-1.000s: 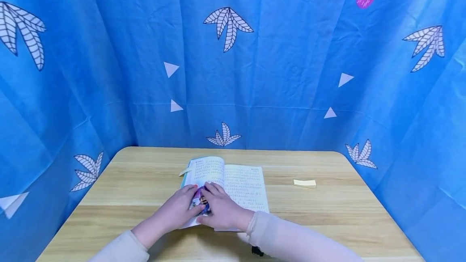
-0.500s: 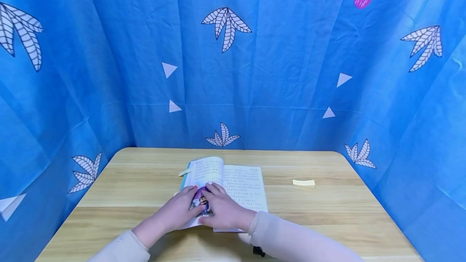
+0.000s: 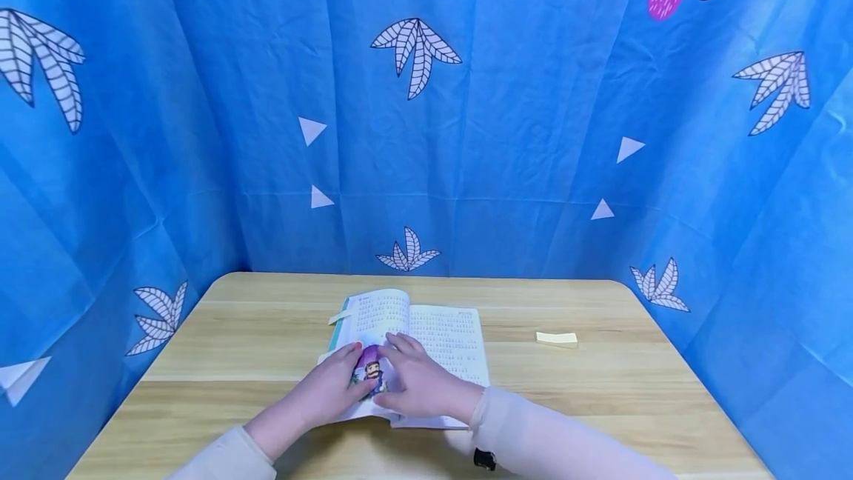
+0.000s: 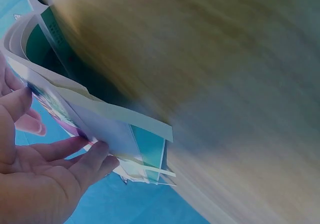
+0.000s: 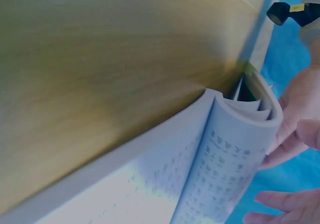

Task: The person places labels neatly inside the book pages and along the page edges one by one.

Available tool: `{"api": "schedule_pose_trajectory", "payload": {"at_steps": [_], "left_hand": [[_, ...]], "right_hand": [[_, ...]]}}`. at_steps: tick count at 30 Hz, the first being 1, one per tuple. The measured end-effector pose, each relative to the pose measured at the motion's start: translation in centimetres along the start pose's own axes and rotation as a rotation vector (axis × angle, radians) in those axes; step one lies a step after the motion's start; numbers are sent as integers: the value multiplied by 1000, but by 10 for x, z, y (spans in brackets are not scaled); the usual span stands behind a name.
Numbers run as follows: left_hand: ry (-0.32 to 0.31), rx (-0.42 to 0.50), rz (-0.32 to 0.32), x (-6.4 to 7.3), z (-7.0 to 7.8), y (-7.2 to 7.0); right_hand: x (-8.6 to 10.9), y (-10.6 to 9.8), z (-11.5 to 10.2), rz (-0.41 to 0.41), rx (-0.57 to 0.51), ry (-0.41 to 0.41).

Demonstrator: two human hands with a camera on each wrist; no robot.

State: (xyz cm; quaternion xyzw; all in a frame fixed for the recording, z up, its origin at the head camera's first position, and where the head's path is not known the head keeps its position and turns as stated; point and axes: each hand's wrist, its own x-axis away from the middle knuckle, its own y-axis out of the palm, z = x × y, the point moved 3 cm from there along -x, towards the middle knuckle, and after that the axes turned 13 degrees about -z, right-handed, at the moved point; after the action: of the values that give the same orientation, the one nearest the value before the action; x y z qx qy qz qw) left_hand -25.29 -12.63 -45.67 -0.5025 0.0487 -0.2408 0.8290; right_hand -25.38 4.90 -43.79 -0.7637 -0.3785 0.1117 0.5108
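An open book with printed text lies on the table, its left pages bulging upward. On the left page, between the two hands, is a colourful picture of a bearded cartoon figure on purple; whether it is printed or stuck on, I cannot tell. My left hand rests on that page, thumb and fingertips touching the picture's left side, as the left wrist view also shows. My right hand is over the picture's right edge and the book's middle, fingers spread. In the right wrist view its fingers are beside the curved page.
A small pale-yellow pad of paper slips lies to the right on the wooden table. A pale strip sticks out from the book's left edge. Blue patterned curtains surround the table at the back and sides.
My right hand has shifted slightly right, uncovering more of the picture. The left hand stays in nearly the same place on the page.
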Motion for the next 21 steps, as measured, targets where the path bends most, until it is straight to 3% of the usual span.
{"api": "schedule_pose_trajectory", "payload": {"at_steps": [8, 21], "left_hand": [[-7, -11, -1, -1, 1, 0], [-39, -21, 5, -2, 5, 1]], "right_hand": [[16, -12, 2, -3, 1, 53], [43, -29, 18, 21, -24, 57]]}}
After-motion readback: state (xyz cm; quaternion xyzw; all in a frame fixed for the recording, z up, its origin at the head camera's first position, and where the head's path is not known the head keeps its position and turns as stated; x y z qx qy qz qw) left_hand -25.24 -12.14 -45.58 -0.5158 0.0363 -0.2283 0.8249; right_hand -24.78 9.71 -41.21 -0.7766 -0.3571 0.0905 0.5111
